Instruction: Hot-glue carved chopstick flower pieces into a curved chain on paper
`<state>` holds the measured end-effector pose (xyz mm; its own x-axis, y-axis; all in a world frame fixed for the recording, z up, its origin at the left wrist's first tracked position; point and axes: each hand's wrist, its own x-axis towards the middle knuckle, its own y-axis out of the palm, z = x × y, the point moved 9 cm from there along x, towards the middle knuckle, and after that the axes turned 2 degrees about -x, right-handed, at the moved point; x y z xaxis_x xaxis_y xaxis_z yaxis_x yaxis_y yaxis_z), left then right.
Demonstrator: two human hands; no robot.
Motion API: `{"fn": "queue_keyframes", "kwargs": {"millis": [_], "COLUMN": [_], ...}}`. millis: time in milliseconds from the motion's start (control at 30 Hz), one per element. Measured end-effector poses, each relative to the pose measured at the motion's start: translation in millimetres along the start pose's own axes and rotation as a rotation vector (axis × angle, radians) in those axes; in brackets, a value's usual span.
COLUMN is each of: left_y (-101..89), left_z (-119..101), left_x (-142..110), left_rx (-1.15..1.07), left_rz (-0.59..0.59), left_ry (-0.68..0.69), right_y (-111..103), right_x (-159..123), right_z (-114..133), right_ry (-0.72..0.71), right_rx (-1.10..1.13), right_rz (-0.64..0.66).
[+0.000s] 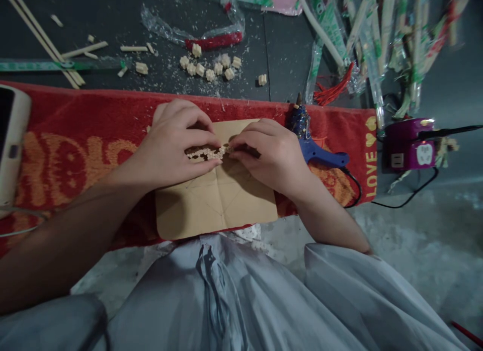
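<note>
A row of small pale star-shaped pieces [206,154], seemingly joined into a strip, lies over a tan board [196,205] with a crease and thin pencil lines. My left hand [179,142] pinches the strip between thumb and fingers along its length. At the strip's right end, my right hand [266,147] has thumb and fingertips pressed together; the fingers hide whatever tiny part sits between them. Just right of that hand, a blue hot glue gun [317,152] rests on the red towel [90,109], its nozzle pointing away from me.
Several loose pale pieces [210,74] and thin sticks [45,36] lie on the dark table beyond the towel. Plastic-wrapped bundles [373,34] fill the back right. A purple power socket [411,145] with cables stands at right, and a phone [13,135] at far left.
</note>
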<state>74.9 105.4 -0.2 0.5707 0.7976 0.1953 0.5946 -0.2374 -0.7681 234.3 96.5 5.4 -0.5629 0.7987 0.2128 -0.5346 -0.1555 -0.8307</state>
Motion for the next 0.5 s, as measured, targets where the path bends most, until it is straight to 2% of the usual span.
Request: {"fn": "queue_keyframes", "kwargs": {"millis": [300,500], "left_y": [1.4,2.5], "left_z": [-0.5,1.7], "left_x": [0.6,1.2], "left_rx": [0.022,0.01], "left_rz": [0.032,0.048], "left_ry": [-0.018,-0.037], "right_y": [-0.4,-0.3], "right_x": [-1.3,-0.9], "right_z": [1.1,-1.5], "right_ry": [-0.038,-0.014], "right_rx": [-0.003,0.008], "right_rz": [-0.045,-0.038]}}
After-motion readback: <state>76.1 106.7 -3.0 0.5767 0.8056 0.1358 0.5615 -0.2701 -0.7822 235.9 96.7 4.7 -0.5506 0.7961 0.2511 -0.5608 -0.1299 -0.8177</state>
